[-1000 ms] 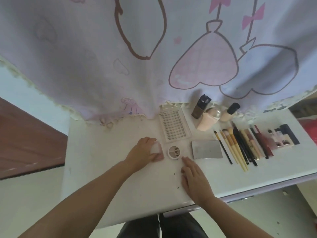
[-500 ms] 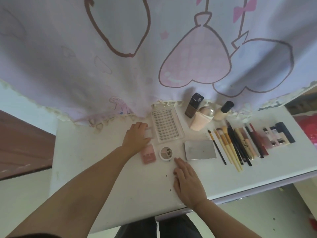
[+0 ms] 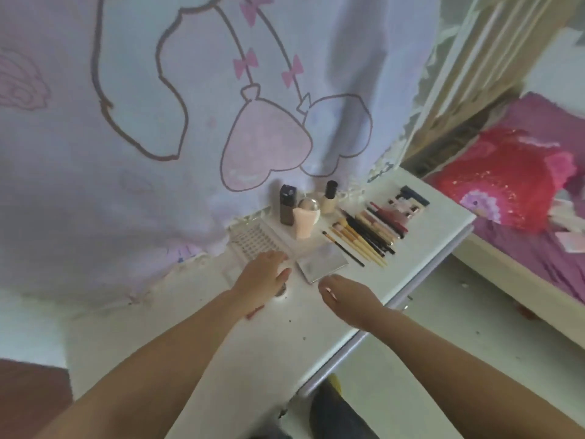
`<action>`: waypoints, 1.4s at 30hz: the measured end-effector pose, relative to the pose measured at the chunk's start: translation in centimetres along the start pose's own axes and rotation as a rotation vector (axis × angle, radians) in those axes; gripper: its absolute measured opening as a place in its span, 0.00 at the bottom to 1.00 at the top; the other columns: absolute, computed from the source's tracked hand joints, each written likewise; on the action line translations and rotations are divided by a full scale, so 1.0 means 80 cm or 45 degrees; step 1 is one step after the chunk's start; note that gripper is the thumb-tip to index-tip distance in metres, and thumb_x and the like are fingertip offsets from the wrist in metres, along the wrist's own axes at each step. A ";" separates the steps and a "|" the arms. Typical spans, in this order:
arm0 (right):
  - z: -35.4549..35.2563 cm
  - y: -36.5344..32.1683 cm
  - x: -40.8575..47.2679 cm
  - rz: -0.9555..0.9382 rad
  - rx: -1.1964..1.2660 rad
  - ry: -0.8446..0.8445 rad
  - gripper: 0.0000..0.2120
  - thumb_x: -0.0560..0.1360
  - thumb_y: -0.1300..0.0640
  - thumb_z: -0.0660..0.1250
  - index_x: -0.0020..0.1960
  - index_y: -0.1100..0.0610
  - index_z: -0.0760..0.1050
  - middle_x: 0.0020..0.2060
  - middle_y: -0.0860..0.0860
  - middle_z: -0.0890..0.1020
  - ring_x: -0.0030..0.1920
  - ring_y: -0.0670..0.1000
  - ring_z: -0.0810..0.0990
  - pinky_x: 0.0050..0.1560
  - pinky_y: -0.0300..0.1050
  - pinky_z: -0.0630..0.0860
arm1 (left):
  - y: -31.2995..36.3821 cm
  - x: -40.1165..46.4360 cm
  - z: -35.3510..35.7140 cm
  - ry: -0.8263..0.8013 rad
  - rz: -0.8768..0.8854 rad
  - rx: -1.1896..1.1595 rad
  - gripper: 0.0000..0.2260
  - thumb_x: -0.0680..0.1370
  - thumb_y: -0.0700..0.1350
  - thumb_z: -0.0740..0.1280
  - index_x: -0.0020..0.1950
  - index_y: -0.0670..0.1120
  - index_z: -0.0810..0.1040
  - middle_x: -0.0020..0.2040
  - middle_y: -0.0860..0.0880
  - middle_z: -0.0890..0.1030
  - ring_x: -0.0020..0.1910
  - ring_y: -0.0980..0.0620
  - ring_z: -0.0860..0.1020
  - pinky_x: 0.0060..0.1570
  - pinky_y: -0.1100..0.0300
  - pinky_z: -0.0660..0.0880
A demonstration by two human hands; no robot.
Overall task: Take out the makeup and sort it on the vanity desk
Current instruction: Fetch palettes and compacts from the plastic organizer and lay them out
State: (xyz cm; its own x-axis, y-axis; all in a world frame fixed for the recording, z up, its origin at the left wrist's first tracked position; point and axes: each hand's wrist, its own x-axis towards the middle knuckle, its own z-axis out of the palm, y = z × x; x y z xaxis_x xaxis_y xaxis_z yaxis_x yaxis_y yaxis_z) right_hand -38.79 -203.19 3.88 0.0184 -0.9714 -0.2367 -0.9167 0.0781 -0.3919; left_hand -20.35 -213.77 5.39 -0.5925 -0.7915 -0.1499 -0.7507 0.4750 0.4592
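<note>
Your left hand (image 3: 262, 277) hovers flat over the tabletop (image 3: 196, 337), fingers straight and loose, gripping nothing; it covers the near edge of the lash tray (image 3: 253, 240) and most of a round compact (image 3: 281, 291). Your right hand (image 3: 346, 296) floats just beside the silver palette (image 3: 321, 263), fingers loosely curled, empty. Brushes (image 3: 357, 243) lie in a row to the right, bottles (image 3: 288, 209) stand behind against the curtain (image 3: 158, 122).

A pale curtain (image 3: 177, 90) with pink hearts hangs behind; a red-patterned cushion (image 3: 503, 172) lies on purple bedding (image 3: 554, 248).
</note>
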 end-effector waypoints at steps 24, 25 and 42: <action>0.259 0.020 -0.818 2.097 0.461 0.558 0.21 0.81 0.44 0.49 0.69 0.51 0.65 0.69 0.51 0.68 0.68 0.55 0.66 0.69 0.52 0.59 | 0.531 -0.427 0.395 -0.910 1.647 0.713 0.22 0.80 0.58 0.52 0.68 0.48 0.67 0.68 0.47 0.70 0.68 0.47 0.66 0.67 0.49 0.60; 0.275 0.013 -0.854 2.143 0.493 0.554 0.21 0.81 0.44 0.49 0.69 0.51 0.65 0.69 0.51 0.68 0.69 0.55 0.65 0.69 0.52 0.58 | 0.547 -0.461 0.414 -0.940 1.684 0.731 0.22 0.80 0.58 0.52 0.68 0.48 0.67 0.69 0.47 0.70 0.68 0.47 0.66 0.67 0.49 0.60; 0.395 0.031 -1.258 2.730 0.676 0.668 0.24 0.81 0.42 0.45 0.74 0.49 0.57 0.75 0.51 0.58 0.74 0.53 0.57 0.72 0.57 0.51 | 0.834 -0.816 0.654 -1.008 2.389 0.911 0.25 0.80 0.60 0.49 0.74 0.49 0.58 0.72 0.47 0.65 0.70 0.46 0.62 0.70 0.44 0.52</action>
State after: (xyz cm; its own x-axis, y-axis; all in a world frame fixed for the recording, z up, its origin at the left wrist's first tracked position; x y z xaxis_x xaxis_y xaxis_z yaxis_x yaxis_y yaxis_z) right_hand -30.33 -98.15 -1.36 -0.6797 0.6431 -0.3527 0.7127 0.6928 -0.1101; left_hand -47.01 -110.26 -0.04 -0.3938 0.8473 -0.3563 0.8642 0.4734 0.1706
